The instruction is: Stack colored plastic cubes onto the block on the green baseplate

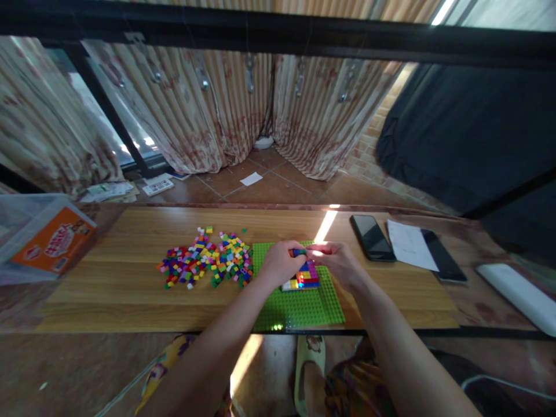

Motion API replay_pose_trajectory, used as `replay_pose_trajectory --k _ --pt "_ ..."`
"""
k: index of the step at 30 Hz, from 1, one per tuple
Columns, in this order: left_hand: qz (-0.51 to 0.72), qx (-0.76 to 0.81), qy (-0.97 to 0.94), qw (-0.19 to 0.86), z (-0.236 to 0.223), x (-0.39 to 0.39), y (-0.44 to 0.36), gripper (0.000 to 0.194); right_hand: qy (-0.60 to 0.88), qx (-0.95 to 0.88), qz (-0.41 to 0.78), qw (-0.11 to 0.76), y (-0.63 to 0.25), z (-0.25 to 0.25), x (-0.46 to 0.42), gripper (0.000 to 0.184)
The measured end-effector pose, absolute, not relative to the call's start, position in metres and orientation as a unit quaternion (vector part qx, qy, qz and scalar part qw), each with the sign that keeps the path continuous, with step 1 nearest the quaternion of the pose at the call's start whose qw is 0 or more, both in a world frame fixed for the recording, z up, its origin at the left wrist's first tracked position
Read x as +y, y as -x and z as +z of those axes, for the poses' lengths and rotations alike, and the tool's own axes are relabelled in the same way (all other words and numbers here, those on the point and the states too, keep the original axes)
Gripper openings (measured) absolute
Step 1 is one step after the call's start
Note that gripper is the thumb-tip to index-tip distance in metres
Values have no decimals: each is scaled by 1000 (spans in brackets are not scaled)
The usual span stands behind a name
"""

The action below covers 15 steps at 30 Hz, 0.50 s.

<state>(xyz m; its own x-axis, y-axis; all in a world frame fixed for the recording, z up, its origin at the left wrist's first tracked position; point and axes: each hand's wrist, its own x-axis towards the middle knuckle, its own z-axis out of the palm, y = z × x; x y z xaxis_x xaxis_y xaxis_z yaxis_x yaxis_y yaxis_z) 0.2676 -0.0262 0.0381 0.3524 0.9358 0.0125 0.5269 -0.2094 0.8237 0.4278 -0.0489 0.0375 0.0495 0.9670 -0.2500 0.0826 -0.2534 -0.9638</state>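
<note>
My left hand [282,263] is closed around a short row of small toy bricks [299,253], with blue, green and a reddish end showing. Right beside it, the fingers of my right hand [339,262] are pinched together; a bit of red shows among them, apparently a toy brick, partly hidden by the fingers. Both hands are above a green studded baseplate [304,313]. Just below the fingers, a multicoloured block of bricks [306,277] sits on that plate, its far side covered by my hands.
Left of the baseplate lies a spread pile of loose toy bricks [208,258]. A clear plastic box [39,237] with an orange label stands at the far left. A phone [372,237], a white paper [410,244], a dark flat device [443,258] and a white object [519,295] lie to the right.
</note>
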Motion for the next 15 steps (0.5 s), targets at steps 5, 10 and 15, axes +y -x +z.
replay_pose_trajectory --k 5,10,15 --pt "267 519 -724 368 39 -27 -271 22 585 -459 537 398 -430 37 -46 32" --pt "271 527 -717 367 38 -28 -273 22 595 -463 524 396 -432 27 -40 30" --pt "275 523 -723 359 35 -28 -271 22 589 -509 479 405 -430 24 -41 30"
